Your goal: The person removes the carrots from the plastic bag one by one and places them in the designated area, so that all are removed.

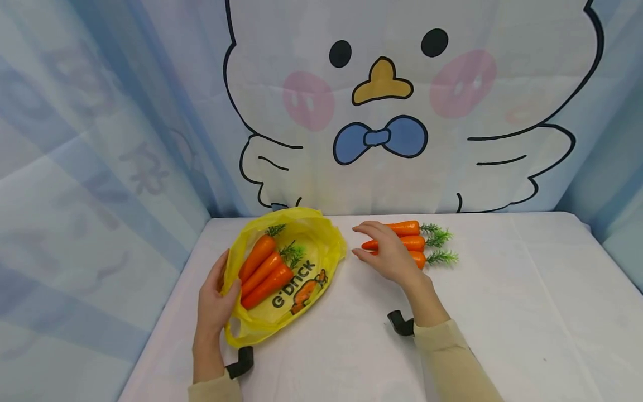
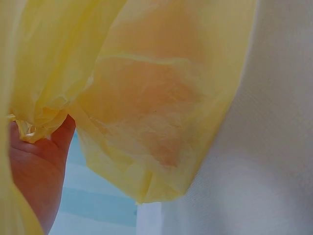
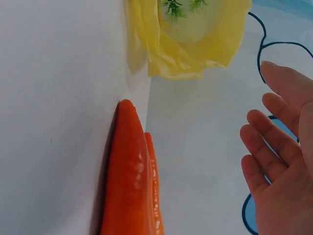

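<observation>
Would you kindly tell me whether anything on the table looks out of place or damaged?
Nothing much stands out: three carrots lie together in the yellow bag, and three more carrots lie side by side on the white cloth, whose right part shows just a tiny dark speck.

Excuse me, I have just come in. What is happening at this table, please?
A person's left hand holds the side of an open yellow plastic bag, with three toy carrots inside it. The right hand is empty and hovers over three more toy carrots, which lie side by side on the white-covered table.
</observation>
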A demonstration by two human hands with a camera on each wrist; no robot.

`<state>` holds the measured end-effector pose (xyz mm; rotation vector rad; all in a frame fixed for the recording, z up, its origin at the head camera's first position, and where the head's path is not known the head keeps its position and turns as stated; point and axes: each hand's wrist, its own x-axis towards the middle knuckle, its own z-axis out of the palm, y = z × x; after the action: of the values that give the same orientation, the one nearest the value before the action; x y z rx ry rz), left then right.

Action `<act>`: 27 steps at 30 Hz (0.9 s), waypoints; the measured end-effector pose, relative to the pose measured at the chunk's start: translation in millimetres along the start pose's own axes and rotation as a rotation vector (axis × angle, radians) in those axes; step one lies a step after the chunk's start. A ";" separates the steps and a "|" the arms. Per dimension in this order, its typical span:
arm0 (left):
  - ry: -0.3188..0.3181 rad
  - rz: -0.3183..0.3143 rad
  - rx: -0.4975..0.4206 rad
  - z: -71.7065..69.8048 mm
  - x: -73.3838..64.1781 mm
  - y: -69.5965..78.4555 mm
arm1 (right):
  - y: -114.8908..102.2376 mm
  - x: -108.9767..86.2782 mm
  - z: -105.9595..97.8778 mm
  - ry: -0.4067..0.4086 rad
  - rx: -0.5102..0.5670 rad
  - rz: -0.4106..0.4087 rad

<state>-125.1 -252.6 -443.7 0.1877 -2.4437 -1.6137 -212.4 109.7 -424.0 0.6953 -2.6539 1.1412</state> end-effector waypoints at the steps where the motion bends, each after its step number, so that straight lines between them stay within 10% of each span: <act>1: 0.001 0.006 -0.001 0.0 -0.2 0.0 | -1.5 1.6 1.9 -0.003 0.005 -0.004; 27: 0.003 0.003 -0.013 2.1 0.8 -0.7 | -45.7 25.6 72.2 -0.259 0.084 -0.092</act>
<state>-126.3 -251.2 -445.1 0.1841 -2.4292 -1.6267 -211.0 21.3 -436.3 1.0345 -2.7580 1.2185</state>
